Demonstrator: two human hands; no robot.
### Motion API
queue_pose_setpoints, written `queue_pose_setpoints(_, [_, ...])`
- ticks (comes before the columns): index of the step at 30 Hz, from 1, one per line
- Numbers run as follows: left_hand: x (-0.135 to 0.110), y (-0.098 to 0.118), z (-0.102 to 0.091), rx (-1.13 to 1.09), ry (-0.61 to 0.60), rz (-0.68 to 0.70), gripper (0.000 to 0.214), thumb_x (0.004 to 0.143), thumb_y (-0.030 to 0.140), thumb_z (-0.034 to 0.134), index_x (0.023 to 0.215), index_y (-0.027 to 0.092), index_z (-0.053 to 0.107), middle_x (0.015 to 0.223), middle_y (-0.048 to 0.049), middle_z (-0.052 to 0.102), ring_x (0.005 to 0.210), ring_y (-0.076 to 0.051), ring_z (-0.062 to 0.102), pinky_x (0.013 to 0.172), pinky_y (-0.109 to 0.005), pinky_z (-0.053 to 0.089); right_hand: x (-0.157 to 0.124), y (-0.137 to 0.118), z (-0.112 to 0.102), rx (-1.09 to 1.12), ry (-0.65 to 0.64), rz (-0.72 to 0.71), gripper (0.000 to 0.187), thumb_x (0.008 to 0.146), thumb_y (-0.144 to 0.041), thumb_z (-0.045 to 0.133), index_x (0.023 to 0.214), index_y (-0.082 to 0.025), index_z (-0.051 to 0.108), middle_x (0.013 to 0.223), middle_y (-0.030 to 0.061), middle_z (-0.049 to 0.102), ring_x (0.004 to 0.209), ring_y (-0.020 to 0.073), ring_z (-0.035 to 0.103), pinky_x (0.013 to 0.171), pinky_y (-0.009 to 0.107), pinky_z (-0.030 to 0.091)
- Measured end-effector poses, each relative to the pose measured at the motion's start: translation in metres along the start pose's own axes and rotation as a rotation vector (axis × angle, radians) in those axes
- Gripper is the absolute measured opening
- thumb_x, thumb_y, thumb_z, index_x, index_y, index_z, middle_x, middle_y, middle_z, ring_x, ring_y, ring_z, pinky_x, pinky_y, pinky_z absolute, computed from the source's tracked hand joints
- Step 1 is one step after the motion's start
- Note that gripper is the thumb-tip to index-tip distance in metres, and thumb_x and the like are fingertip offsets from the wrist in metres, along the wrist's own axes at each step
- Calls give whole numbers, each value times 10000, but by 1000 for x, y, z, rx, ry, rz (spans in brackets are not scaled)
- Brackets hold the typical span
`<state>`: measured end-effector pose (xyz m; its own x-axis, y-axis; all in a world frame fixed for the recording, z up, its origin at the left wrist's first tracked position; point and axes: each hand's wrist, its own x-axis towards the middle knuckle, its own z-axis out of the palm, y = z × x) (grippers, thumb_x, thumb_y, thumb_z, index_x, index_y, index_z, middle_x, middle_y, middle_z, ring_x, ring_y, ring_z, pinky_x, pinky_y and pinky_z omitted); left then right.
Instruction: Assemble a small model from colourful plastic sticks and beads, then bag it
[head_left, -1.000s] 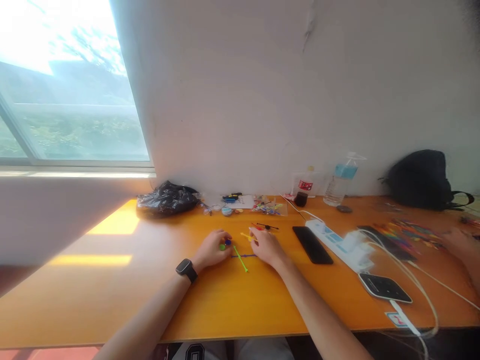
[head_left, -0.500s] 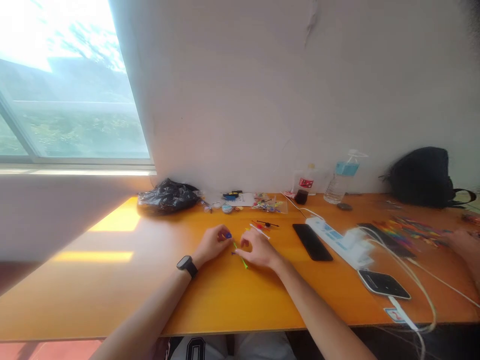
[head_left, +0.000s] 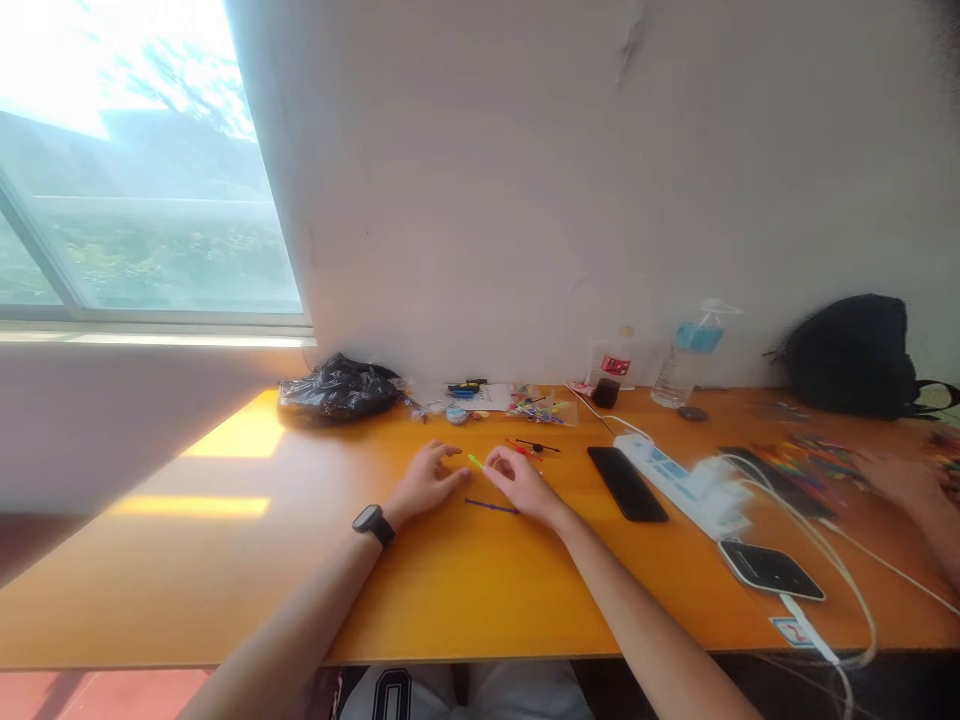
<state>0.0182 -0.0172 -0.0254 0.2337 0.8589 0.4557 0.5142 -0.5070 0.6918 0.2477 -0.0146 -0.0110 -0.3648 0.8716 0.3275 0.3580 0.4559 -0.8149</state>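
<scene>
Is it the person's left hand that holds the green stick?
No, the right hand pinches the green stick, and the left hand is apart from it.

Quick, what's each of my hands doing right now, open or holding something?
Left hand: open, thumb and fingers apart, nothing visible in its grasp.
Right hand: closed, holding a thin green stick.

The green stick [head_left: 477, 463] looks plastic, the tabletop [head_left: 420, 600] glossy wood, the plastic bag [head_left: 337, 392] shiny.
</scene>
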Motion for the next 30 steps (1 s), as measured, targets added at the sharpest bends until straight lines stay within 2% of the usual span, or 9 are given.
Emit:
queue_pose_setpoints(3, [-2, 3, -13, 99, -15, 42, 350, 827, 533, 727, 907, 194, 693, 939, -68, 625, 855, -216, 606, 730, -292, 465, 2, 1, -1, 122, 33, 65, 192, 917, -368, 534, 949, -196, 613, 719, -19, 581, 670, 153, 568, 638, 273, 455])
queue_pose_setpoints(7, [0, -5, -27, 163, -113, 74, 324, 781, 490, 764, 744, 192, 640, 855, -49, 629, 745, -184, 584, 654, -269, 426, 4, 6, -2, 215, 85, 119, 243, 888, -335, 539, 1078, -195, 596, 824, 21, 650, 782, 178, 633, 680, 290, 498])
queue_pose_setpoints(12, [3, -16, -22, 96, -116, -3, 299, 854, 467, 685, 736, 194, 651, 701, -18, 637, 610, -149, 546, 567, -244, 380, 3, 5, -3, 396, 76, 98, 376, 838, -315, 654, 1177, -195, 545, 975, 56, 682, 829, 178, 699, 851, 370, 555])
queue_pose_setpoints(15, [3, -20, -16, 50, -91, -10, 258, 804, 459, 745, 825, 206, 703, 733, -18, 677, 619, -153, 564, 570, -240, 401, 2, 2, 0, 445, 104, 120, 420, 813, -353, 736, 1164, -213, 552, 1093, 69, 671, 891, 199, 737, 905, 392, 556])
queue_pose_setpoints(17, [3, -21, -15, 45, -93, -6, 264, 786, 457, 768, 874, 212, 729, 786, -30, 701, 643, -161, 585, 593, -247, 427, 2, 2, 1, 428, 129, 140, 387, 798, -407, 771, 1075, -206, 589, 1116, 82, 682, 933, 222, 741, 928, 405, 552])
queue_pose_setpoints(20, [4, -20, -16, 43, -79, -1, 257, 784, 457, 775, 833, 209, 728, 828, -46, 710, 675, -168, 600, 619, -255, 446, 3, 3, 0, 380, 128, 135, 369, 792, -500, 771, 943, -198, 620, 1006, 85, 720, 987, 252, 724, 941, 414, 543])
queue_pose_setpoints(23, [6, -15, -16, -4, 1, -13, 274, 753, 431, 812, 800, 203, 669, 778, -22, 680, 657, -149, 571, 604, -240, 433, 3, -1, -1, 335, 84, 102, 358, 838, -537, 714, 911, -204, 604, 896, 54, 709, 913, 223, 706, 880, 377, 548])
queue_pose_setpoints(27, [6, -1, -11, -229, 6, -69, 351, 753, 435, 827, 798, 186, 583, 696, 17, 615, 610, -120, 548, 567, -217, 421, 0, -10, 6, 199, 49, -15, 278, 924, -484, 610, 915, -206, 592, 869, 26, 664, 801, 178, 641, 754, 312, 519])
queue_pose_setpoints(30, [5, 12, -7, -420, -45, -88, 417, 714, 468, 866, 828, 170, 597, 764, -11, 656, 675, -144, 621, 615, -238, 488, -3, -12, 16, 103, 78, -100, 217, 954, -415, 564, 910, -205, 599, 879, 31, 662, 820, 181, 628, 753, 302, 498])
